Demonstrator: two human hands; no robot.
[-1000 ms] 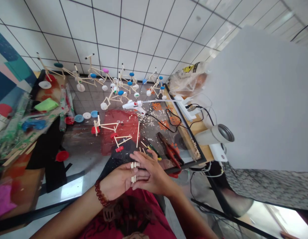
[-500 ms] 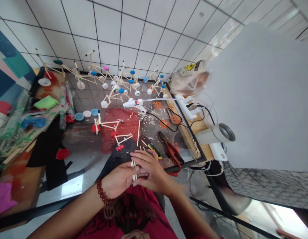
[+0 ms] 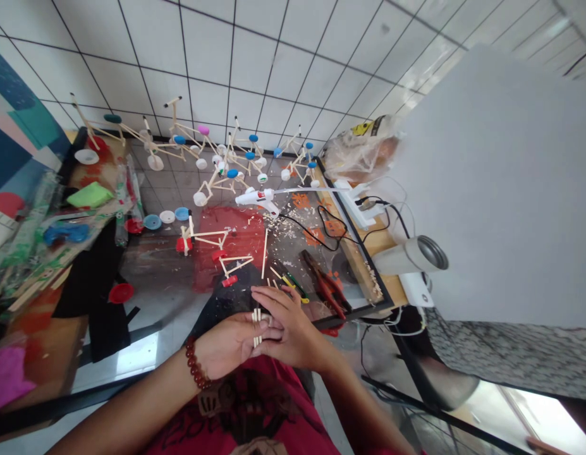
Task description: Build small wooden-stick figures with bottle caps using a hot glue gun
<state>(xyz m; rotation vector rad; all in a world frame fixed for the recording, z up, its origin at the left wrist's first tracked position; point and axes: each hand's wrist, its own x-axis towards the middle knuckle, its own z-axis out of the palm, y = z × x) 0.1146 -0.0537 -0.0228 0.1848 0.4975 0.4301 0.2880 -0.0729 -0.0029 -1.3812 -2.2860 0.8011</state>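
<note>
Both of my hands meet low in the middle of the view, close to my red shirt. My left hand (image 3: 229, 344) pinches several short wooden sticks (image 3: 257, 328), its thumb across them. My right hand (image 3: 290, 325) curves around the same bundle from the right, fingers touching it. Just beyond my hands are small stick frames with red bottle caps (image 3: 229, 281) and a lone long wooden stick (image 3: 265, 254). A yellow-and-black cutter (image 3: 293, 282) lies to the right of that stick, beside red-handled pliers (image 3: 328, 284).
A white glue gun (image 3: 257, 197) lies on the glass table, its cable running to a power strip (image 3: 359, 205). Several stick-and-cap models (image 3: 231, 174) stand along the tiled wall. Wood chips (image 3: 290, 224) are scattered nearby. A metallic cup (image 3: 411, 254) lies sideways at right.
The sticks have shifted slightly between my fingers, and both hands stay together at nearly the same spot. Nothing on the table has visibly moved.
</note>
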